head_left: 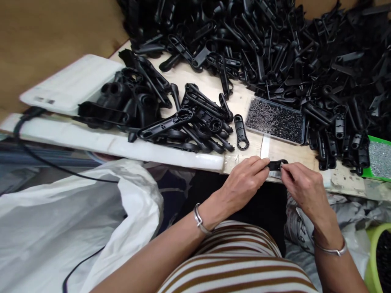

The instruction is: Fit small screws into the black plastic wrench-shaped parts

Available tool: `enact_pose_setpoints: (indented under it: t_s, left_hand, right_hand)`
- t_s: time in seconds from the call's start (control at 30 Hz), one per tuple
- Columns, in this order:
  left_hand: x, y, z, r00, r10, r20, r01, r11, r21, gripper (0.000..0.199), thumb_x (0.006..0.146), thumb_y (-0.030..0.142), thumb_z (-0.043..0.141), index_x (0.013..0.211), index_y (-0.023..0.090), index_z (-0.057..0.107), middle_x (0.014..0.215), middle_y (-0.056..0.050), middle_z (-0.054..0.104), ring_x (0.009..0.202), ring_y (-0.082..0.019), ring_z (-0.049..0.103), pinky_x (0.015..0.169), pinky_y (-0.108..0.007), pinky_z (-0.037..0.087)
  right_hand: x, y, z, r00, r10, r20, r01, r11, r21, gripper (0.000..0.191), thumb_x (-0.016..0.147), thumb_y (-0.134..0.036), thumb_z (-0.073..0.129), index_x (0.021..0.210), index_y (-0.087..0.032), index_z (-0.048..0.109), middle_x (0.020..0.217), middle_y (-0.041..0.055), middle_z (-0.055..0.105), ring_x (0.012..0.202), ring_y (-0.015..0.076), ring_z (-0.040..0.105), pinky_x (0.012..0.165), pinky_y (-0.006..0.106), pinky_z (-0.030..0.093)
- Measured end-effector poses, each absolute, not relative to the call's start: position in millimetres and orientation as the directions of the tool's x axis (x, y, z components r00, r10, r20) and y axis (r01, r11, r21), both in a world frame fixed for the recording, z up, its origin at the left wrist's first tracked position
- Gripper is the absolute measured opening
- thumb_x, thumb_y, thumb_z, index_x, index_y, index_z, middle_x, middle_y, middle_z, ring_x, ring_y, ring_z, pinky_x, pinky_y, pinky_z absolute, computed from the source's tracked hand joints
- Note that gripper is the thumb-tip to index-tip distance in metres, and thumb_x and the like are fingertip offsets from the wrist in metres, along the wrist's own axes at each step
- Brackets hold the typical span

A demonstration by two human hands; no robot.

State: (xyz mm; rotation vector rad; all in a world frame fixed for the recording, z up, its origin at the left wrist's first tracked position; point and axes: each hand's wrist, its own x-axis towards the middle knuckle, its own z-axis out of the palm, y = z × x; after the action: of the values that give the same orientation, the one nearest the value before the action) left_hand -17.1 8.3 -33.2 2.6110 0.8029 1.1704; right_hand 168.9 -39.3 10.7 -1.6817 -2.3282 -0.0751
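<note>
A short black plastic part (276,165) lies at the table's front edge between my two hands. My left hand (248,179) pinches its left end, fingers closed. At its right end is my right hand (301,185), with thumb and forefinger pressed together over something tiny and pale that I cannot make out. Just beyond them a similar black piece (241,132) with a ring at its near end lies flat. A clear tray (249,129) full of small dark pieces sits behind my hands.
Black parts (214,118) are heaped at centre left, with a bigger pile (275,44) behind. A white box (70,83) with a cable stands left. At right are a green tray (378,178) of silvery pieces and a yellow-green bucket (373,252). A white bag (128,195) hangs below left.
</note>
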Motion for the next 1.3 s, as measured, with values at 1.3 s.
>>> enact_pose_setpoints:
  t_s: [1.3]
  left_hand:
    - [-16.1,9.6,-34.3,0.524,0.527,0.669,0.365,-0.849,0.382,0.029,0.096,0.011,0.040,0.081,0.008,0.065,0.102,-0.014,0.068,0.086,-0.019,0.058,0.078,-0.031,0.056]
  right_hand:
    - [131.4,-30.0,22.7,0.010,1.000,-0.006,0.995,-0.009,0.102,0.020,0.089,-0.012,0.046,0.071,-0.019,0.052,0.052,0.0043,0.059,0.047,0.0209,0.061,0.046,0.027,0.030]
